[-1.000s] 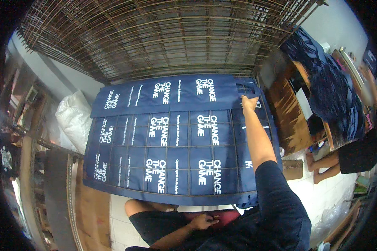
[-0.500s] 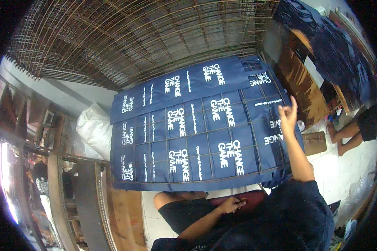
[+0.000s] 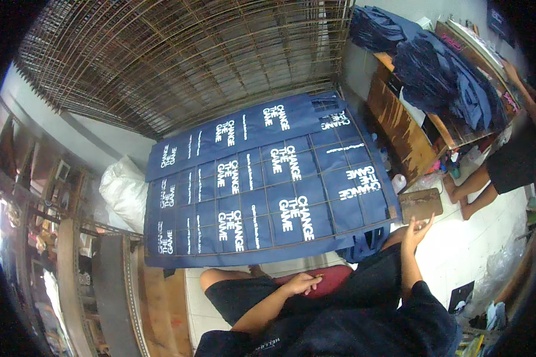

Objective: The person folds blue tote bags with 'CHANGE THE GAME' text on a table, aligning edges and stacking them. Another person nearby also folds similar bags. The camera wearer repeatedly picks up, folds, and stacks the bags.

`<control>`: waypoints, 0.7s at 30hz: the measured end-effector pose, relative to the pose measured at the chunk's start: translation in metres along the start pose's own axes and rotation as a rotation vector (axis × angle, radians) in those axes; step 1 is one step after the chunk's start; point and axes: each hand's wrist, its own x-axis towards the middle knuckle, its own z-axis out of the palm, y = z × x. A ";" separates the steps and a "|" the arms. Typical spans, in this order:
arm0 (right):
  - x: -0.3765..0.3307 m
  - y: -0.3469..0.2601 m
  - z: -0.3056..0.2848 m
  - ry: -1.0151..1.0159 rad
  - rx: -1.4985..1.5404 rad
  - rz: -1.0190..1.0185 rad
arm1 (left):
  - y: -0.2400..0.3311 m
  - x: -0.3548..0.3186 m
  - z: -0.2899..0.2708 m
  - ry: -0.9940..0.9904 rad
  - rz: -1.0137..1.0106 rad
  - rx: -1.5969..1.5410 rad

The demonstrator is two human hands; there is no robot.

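Note:
Dark blue fabric panels with white print (image 3: pixel 315 160) lie spread before me, with a thin wire mesh frame over part of them. Past the panels' right edge, my right hand (image 3: pixel 418 229) is open, fingers apart, with nothing visible in it. It is just in front of a brown board (image 3: pixel 421 205); whether they touch I cannot tell. My left hand (image 3: pixel 304 284) is closed above a dark red cushion (image 3: pixel 330 281) between my legs. Its fingertips pinch something too small to make out.
Rusty wire mesh racks (image 3: pixel 208 59) stand along the far side. A white sack (image 3: pixel 125 187) sits at the left, beside wooden shelving (image 3: pixel 116 285). Dark blue cloth (image 3: pixel 435 71) is heaped on a wooden table at the right. Another person's legs (image 3: pixel 473 190) show nearby.
My right hand has moved from above the panels' right end, down and outward toward the brown board, its fingers spreading. The view has shifted right. My left hand stays closed by the cushion.

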 end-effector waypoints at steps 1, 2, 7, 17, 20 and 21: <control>-0.004 0.007 -0.006 0.005 -0.053 -0.001 | 0.003 -0.001 0.001 0.010 -0.008 -0.005; -0.006 0.012 -0.008 0.008 -0.104 0.000 | -0.004 0.001 0.001 0.027 -0.020 0.014; -0.002 0.013 -0.008 -0.040 0.049 0.022 | 0.004 -0.004 0.003 0.031 -0.048 0.063; 0.083 -0.030 -0.008 -0.188 0.368 0.139 | 0.001 -0.012 0.008 0.113 -0.037 0.203; 0.139 -0.116 -0.025 -0.227 0.560 0.090 | 0.004 -0.013 0.010 0.117 -0.030 0.191; 0.160 -0.133 -0.031 -0.201 0.622 0.046 | 0.006 -0.010 0.010 0.119 -0.037 0.207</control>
